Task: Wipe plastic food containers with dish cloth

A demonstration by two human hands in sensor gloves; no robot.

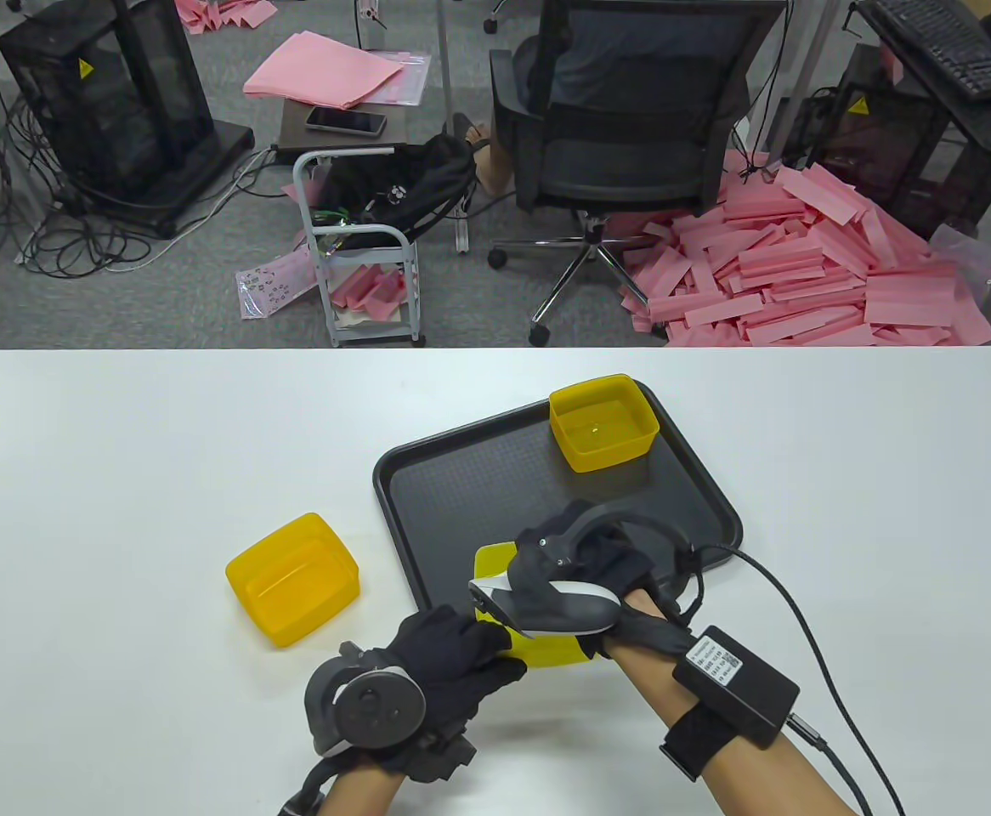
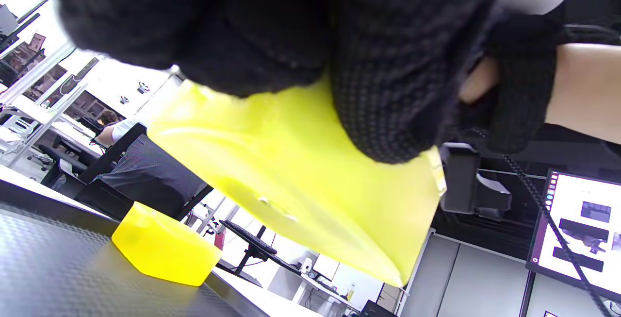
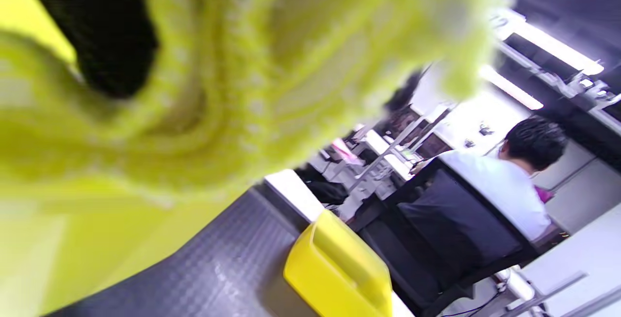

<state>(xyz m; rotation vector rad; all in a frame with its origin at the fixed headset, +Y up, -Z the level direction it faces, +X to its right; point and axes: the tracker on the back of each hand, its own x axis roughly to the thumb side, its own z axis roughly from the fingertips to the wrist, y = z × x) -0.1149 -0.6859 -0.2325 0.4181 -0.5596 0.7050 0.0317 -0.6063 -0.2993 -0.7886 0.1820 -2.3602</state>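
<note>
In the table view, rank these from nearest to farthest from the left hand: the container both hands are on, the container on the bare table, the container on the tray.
Measured from the left hand:
1. Held container, touching that hand's fingers, at the tray's near edge.
2. Container on the table, to the hand's left, off the tray.
3. Container on the tray, at the far corner of the black tray.

White table with rounded corners spans lower half of frame. Black tray lying right of centre, turned at an angle (textured surface). Yellow container standing directly on tabletop at lower left of centre, just beside tray's left edge, not touching. Second yellow container sitting in tray's upper corner, so not on tabletop itself.
</note>
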